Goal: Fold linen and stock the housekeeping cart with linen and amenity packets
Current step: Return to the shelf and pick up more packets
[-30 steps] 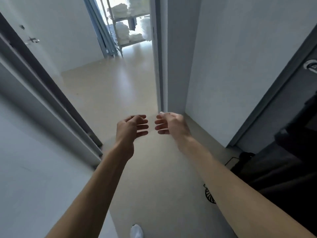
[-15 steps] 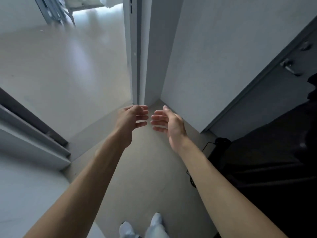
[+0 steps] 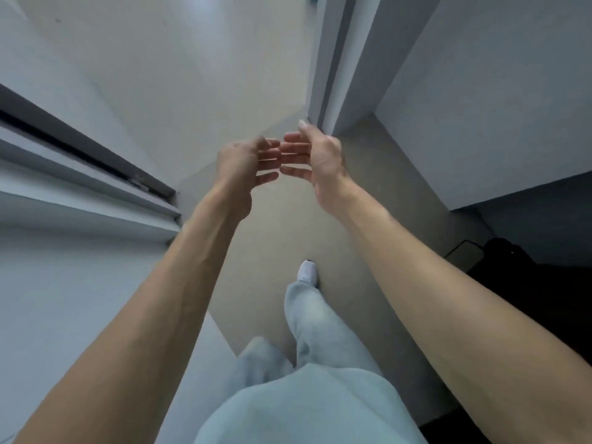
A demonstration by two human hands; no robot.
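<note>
legs: pale blue loose trousers [image 3: 323, 331] fill the bottom middle, with one white shoe [image 3: 308, 271] stepping forward on the beige smooth floor [image 3: 288, 225]

left side: pale grey wall [image 3: 64, 299] runs right up against the left arm, and a dark grey door frame strip [image 3: 80, 145] cuts diagonally above it, ending at the floor edge

right side: black bulky stuff [image 3: 528, 283], can't tell what it is, sits low along the right edge of the floor beside a thin black cable [image 3: 461, 246]

left hand [image 3: 245, 163]: out front, fingers loosely spread and a bit bent, holding nothing

right hand [image 3: 317, 157]: palm facing the left one, fingers nearly straight, holding nothing; fingertips of the two hands are just about meeting

ahead: a pale grey door jamb corner [image 3: 333, 75] comes down just behind the right hand, white wall [image 3: 480, 107] to its right

open room: the floor widens out past the hands toward the top left

linen/cart/packets: none of it in shot
</note>
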